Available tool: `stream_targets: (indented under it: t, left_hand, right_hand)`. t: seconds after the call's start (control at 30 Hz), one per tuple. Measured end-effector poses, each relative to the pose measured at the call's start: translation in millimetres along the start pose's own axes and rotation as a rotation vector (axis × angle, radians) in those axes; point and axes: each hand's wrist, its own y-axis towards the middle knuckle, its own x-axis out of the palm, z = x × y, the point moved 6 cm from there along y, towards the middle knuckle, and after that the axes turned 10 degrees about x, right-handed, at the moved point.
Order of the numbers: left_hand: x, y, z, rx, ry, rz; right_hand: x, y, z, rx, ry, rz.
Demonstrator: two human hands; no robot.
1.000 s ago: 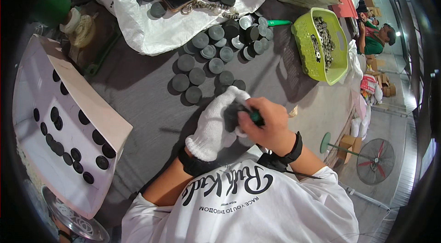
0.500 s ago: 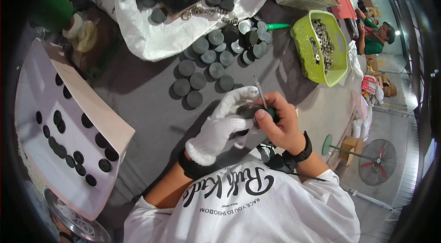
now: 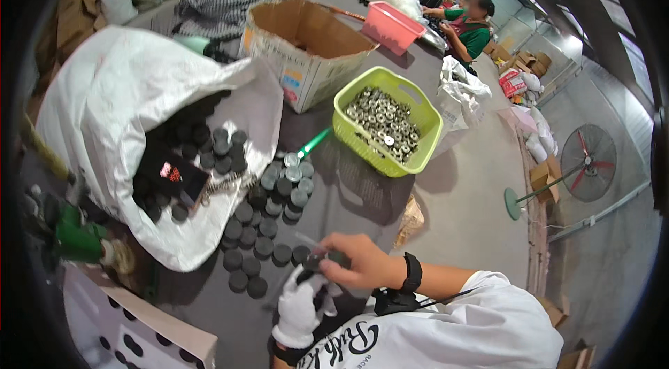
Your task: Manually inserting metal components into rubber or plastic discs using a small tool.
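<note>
My left hand [image 3: 298,310], in a white knit glove, is closed around a round black disc [image 3: 313,262]. My bare right hand [image 3: 359,261] meets it at the disc, fingers wrapped round the handle of a thin pointed metal tool [image 3: 306,239]. The tool's blade is blurred, and its exact kind cannot be made out. Just beyond my hands, several loose black discs [image 3: 263,247] lie on the grey table cover. More are heaped in the mouth of a white woven sack [image 3: 167,250] to the left, beside a dark flat box [image 3: 171,184].
A green basket [image 3: 341,114] of small metal parts stands ahead, near a green-handled tool [image 3: 315,144]. Behind are a cardboard carton [image 3: 306,83] and a pink tub [image 3: 390,31]. A white box [image 3: 160,299] with discs sits at lower left. A person [image 3: 474,38] works farther off, near a fan [image 3: 587,162].
The view has swung up and to the right, bringing in more of the sack, carton and basket. Both hands stay together at the disc, the tool still in my right hand.
</note>
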Motion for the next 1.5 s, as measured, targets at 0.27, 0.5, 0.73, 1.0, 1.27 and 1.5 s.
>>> stream_targets:
  t: [0.27, 0.5, 0.73, 1.0, 1.27, 1.5]
  left_hand:
    - [-2, -4, 1, 0.156, -0.304, -0.103]
    - [3, -7, 10, 0.282, -0.373, -0.028]
    - [-10, -1, 2, 0.263, -0.291, 0.086]
    - [-9, 1, -1, 0.249, -0.136, 0.088]
    - [-8, 2, 1, 0.238, -0.246, 0.06]
    - [-18, 1, -3, 0.218, -0.213, 0.022]
  right_hand:
    - [12, -5, -14, -0.236, -0.069, -0.128]
    - [17, -7, -5, -0.151, 0.016, -0.188]
    - [1, -6, -7, -0.101, -0.005, 0.016]
    - [26, -7, -8, -0.382, -0.473, 0.06]
    - [33, -6, -4, -0.387, -0.462, 0.079]
    - [38, -11, -7, -0.476, -0.354, 0.04]
